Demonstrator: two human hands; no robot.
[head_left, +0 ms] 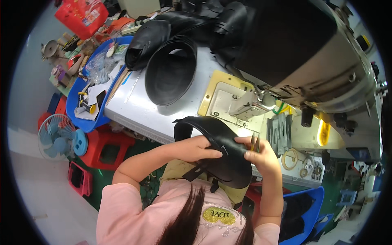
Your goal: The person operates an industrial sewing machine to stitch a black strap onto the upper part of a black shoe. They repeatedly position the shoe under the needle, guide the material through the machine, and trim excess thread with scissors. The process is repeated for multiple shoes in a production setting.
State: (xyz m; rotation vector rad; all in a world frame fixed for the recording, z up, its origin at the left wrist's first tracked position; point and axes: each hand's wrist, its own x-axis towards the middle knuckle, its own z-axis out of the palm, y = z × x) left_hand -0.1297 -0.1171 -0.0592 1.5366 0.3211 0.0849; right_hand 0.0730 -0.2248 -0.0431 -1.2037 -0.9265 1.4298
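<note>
Along the front edge of the white table [134, 108], seen from the head camera, a curved black piece [234, 165] spans the space between the table and the person's lap. The left hand [196, 150] grasps its near side, thumb laid on the outer face and the other fingers partly hidden; the right hand [261, 155] pinches the far end, with a small dark-and-yellow object among its fingers, too small to identify. On the table stands a wide black tube [169, 81], with rolled black pieces [149, 38] behind it. A sewing machine [302, 49] overhangs a yellow-rimmed plate [208, 96], and grey strips [279, 132] lie to the right. Leftward, a cluttered blue bin [73, 108] adjoins the table; beyond are a fan [59, 141] and a red stool [96, 153] on green floor [96, 190]. Another blue bin [318, 204], holding dark items, sits at lower right.
</note>
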